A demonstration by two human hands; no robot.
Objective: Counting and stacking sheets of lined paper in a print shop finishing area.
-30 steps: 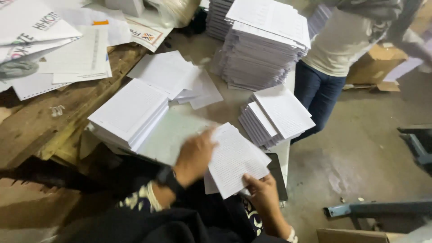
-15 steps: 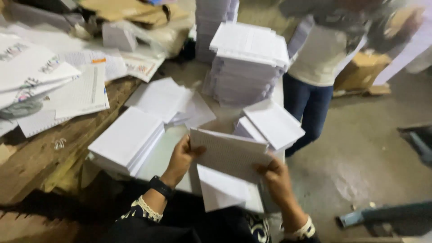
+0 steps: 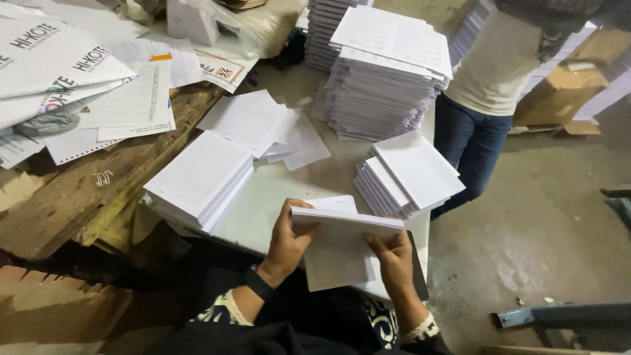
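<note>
Both hands are gripping one bundle of ruled sheets [image 3: 342,246], lifted just off the tabletop [image 3: 276,197] and tilted toward the person. The left hand [image 3: 287,240] is clamping the bundle's left edge, thumb on top and fingers beneath; the right hand [image 3: 393,253] is pinching the lower right corner, its fingers curling under the paper. Neither hand is lying open.

The risk I am seeing is in the grip: the sheets are loose and only held at two edges, so the middle is sagging a little, and any loosening of either hand is likely to let the bundle fan out and slide. The edges already look slightly uneven, so the bundle could end up out of square.

Just beyond the right hand, a short stepped stack of sheets [image 3: 411,174] is sitting near the tabletop's edge; a swing of the bundle forward could be knocking its top layers off toward the floor [image 3: 545,243]. Beyond the left hand, another squat stack [image 3: 200,177] is lying close, with loose sheets [image 3: 269,128] scattered farther on, and these could be getting mixed into the held bundle.

Farther ahead a tall pile [image 3: 388,72] is standing, and a person in jeans [image 3: 486,98] is working right beside it.
</note>
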